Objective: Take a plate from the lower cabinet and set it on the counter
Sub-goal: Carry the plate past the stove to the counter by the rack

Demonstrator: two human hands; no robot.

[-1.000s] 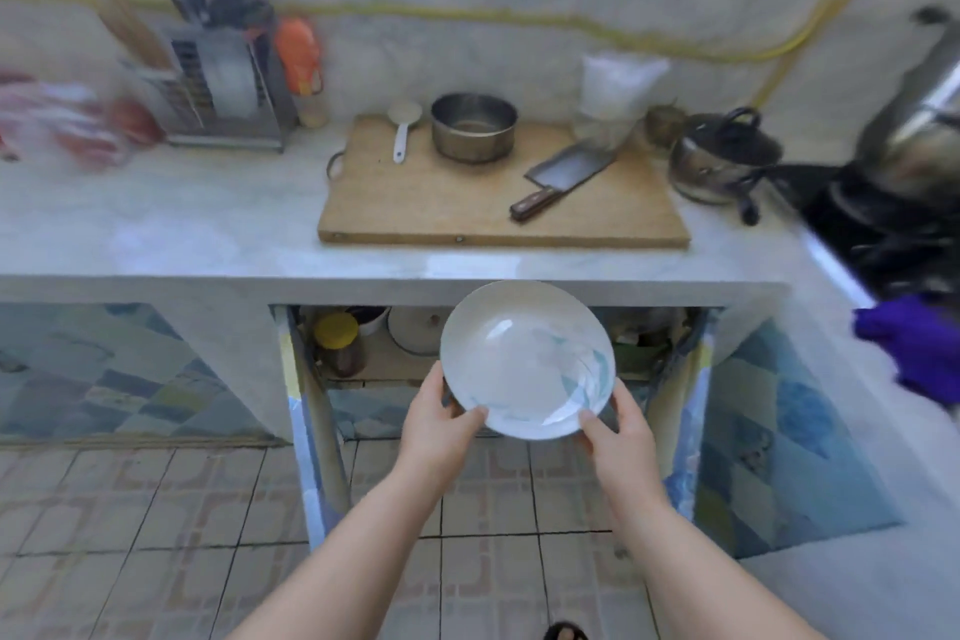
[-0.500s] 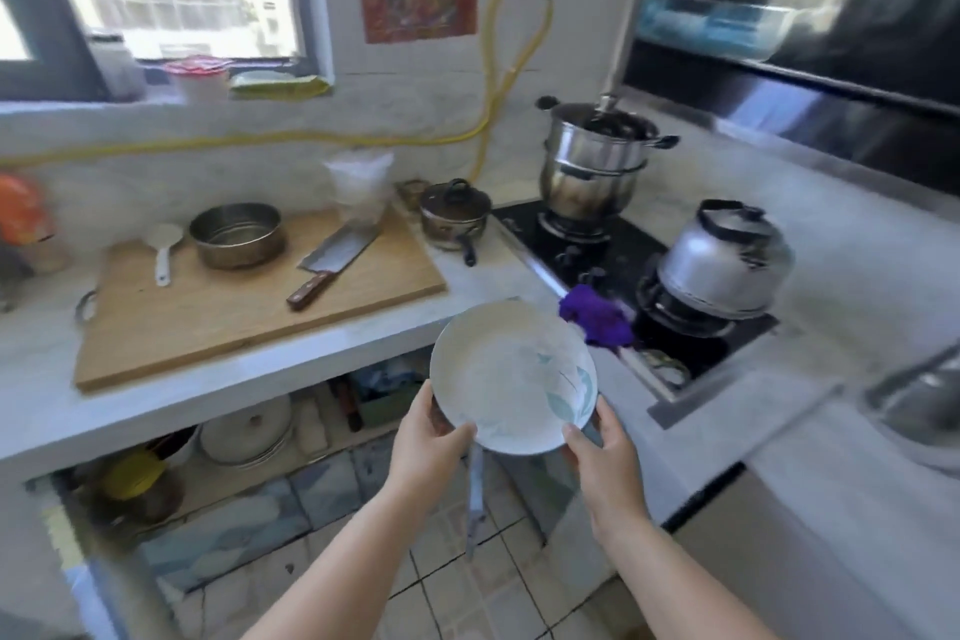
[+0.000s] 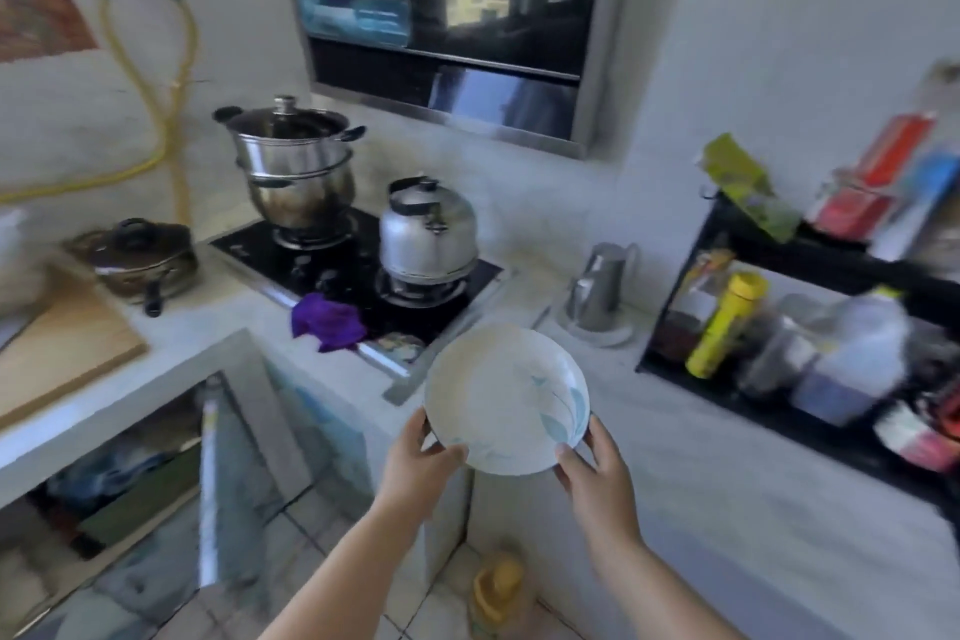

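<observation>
Head view, down toward counter [image 3: 675, 457]

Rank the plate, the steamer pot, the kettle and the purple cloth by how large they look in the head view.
1. plate, held nearest the camera, so nearness inflates it
2. steamer pot
3. kettle, close to the pot; that pair is unsure
4. purple cloth, clearly smallest

Both the left hand and right hand grip the plate.

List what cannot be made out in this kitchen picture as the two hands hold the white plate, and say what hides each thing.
- Underside of the white plate with blue leaf print: head view, faces away; left hand and right hand cover its near rim.
- Labels on the black wire rack: motion blur.
- Wooden cutting board: cut by the left edge.
- Open lower cabinet contents: shadowed, blurred.
</observation>
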